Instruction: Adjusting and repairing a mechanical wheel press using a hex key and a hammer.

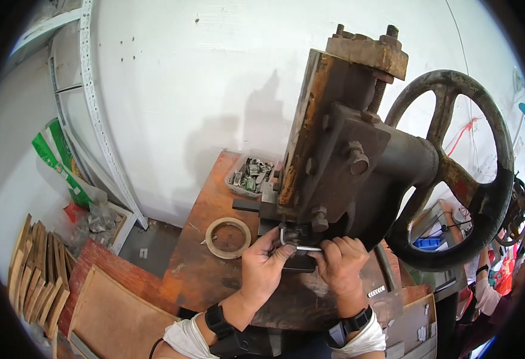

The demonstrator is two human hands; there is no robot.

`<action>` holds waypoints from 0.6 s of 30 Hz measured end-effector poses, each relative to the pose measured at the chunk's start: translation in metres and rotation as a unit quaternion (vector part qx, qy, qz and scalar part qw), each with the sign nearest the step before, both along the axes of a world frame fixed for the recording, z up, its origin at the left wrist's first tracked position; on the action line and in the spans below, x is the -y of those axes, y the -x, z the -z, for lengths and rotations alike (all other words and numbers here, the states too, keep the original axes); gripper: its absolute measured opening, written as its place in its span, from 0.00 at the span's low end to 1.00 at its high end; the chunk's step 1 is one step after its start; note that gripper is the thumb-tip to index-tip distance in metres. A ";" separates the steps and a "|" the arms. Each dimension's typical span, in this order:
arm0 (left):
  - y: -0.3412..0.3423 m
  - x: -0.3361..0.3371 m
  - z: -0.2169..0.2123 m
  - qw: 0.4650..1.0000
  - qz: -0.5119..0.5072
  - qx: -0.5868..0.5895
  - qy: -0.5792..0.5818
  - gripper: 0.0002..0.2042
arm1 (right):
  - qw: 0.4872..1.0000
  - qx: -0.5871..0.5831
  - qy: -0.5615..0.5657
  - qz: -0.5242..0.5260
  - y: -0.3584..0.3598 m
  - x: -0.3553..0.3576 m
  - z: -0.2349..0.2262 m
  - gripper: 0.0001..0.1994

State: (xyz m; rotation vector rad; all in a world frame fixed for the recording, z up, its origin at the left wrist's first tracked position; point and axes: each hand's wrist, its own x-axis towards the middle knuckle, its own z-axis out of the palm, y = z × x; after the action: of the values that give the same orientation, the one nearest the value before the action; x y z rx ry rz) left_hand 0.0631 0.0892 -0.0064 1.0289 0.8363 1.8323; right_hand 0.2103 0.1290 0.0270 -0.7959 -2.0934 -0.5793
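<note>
A shiny L-shaped hex key (pixel 304 248) lies level at the foot of a dark, rusty hand press (pixel 352 161). Its short leg points up against the lower end of the press ram. My left hand (pixel 260 266) is closed, thumb and fingers pinching the key near its bend. At the other end of the long leg, my right hand (pixel 341 263) has its fingers curled around the tip. Just below the key is a dark metal block (pixel 298 263), partly covered by my hands.
A large handwheel (pixel 495 203) juts out right of the press. On the worn wooden table (pixel 184 263) lie a metal ring (pixel 209 240) and a plastic bin (pixel 242 190) of small metal parts. Wooden slats (pixel 35 281) stand far left. Another person's arm (pixel 484 293) shows at far right.
</note>
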 end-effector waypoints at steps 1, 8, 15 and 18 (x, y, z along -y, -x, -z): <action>-0.001 0.000 -0.002 1.000 0.007 0.009 -0.013 0.17 | 1.000 -0.004 -0.004 0.006 -0.003 0.001 0.002 0.11; 0.007 0.005 -0.001 0.999 0.006 -0.038 -0.019 0.16 | 0.999 0.014 -0.012 -0.029 -0.001 0.008 -0.009 0.11; 0.016 0.016 -0.007 0.979 0.155 0.107 0.073 0.14 | 0.992 0.057 0.102 -0.042 -0.008 0.015 -0.032 0.11; 0.023 0.019 -0.008 0.972 0.185 0.112 0.094 0.15 | 0.989 0.045 0.129 -0.054 -0.009 0.014 -0.032 0.11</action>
State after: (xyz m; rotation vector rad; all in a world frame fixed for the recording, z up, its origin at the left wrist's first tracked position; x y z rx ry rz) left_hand 0.0404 0.0698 0.0019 0.7779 0.6201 1.4868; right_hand 0.2190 0.1153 0.0587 -0.8045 -2.3093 -0.2939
